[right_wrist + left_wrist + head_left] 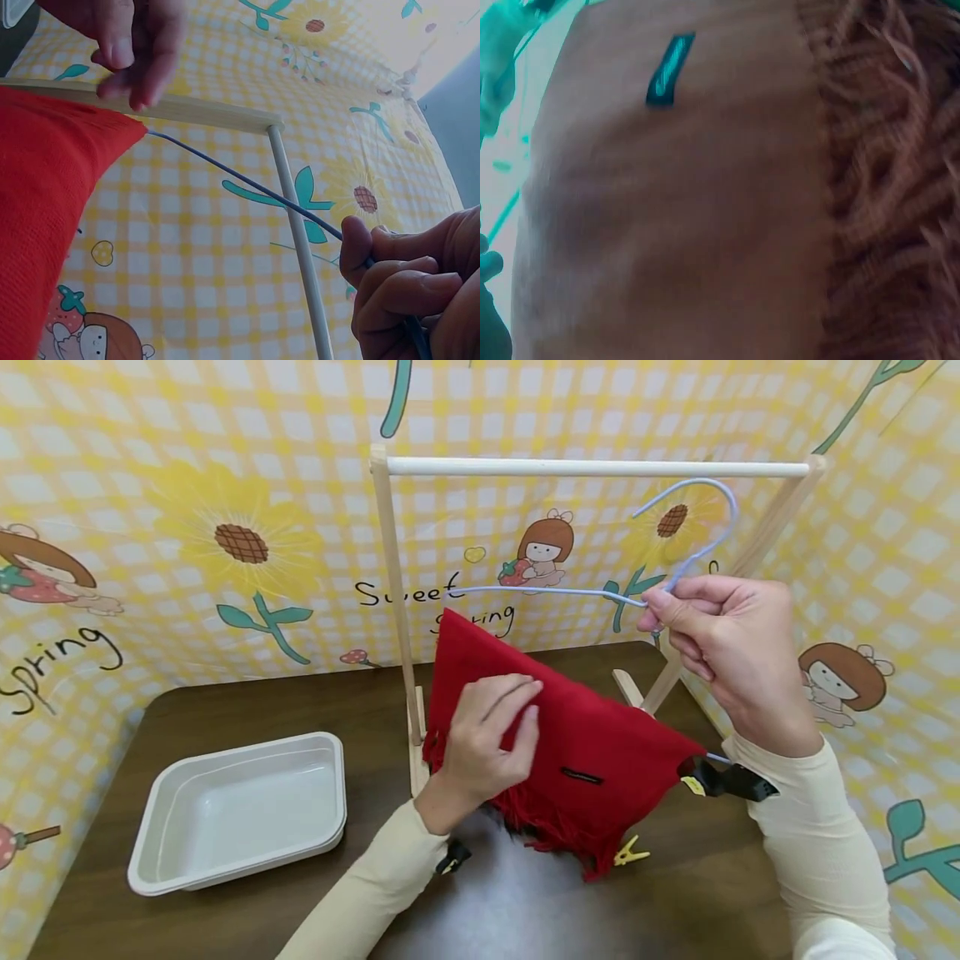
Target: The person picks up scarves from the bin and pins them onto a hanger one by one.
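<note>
A yellow-and-white checked cloth backdrop (90, 468), printed with sunflowers and girls, encloses the workspace behind and at both sides. Against it stands a brown table (187, 718), its back edge meeting the cloth and a pale sheen on its front part. On the table, a wooden rack (600, 467) with a white top bar rises behind the work; its left post and foot stand close by the scarf's side. The red fringed scarf (570, 718) hangs in front of the rack over the hanger's lower wire, its top fold sloping down to the right. Left of the rack, a pale rectangular tray (262, 806) sits well apart, with a strip of tabletop between them. The blue wire hanger (540, 591) has its hook in view below the bar, its opening unobstructed. The right hand (738, 635) pinches that wire at the hook's base; the left hand (483, 739), loosely curled and gripping nothing, is in front of the scarf, covering part of it. A yellow clothespin (630, 852) lies just beside the fringe. A small dark label (581, 775) marks the scarf's face.
</note>
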`<action>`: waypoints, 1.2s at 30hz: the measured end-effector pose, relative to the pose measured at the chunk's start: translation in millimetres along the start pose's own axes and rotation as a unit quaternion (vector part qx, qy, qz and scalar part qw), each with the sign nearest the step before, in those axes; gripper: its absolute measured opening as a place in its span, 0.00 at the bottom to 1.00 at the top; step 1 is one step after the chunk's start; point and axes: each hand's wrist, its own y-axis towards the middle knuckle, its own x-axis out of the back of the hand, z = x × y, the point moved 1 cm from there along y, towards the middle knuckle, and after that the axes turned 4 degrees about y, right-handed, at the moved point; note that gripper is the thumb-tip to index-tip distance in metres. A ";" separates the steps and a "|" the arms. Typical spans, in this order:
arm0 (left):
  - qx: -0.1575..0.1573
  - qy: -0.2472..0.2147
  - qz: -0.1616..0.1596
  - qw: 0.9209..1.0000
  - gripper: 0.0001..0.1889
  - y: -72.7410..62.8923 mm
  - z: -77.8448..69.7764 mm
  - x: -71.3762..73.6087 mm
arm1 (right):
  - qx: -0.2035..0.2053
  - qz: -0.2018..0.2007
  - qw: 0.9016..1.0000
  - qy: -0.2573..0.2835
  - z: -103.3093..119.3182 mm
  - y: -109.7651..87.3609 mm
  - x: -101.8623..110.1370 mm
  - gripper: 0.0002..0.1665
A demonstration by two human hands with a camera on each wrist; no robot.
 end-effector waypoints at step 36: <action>-0.007 -0.019 0.063 0.998 0.08 5.3 -40.1 -33.4 | 0.003 0.019 0.998 -0.057 -10.8 0.4 -26.7 0.12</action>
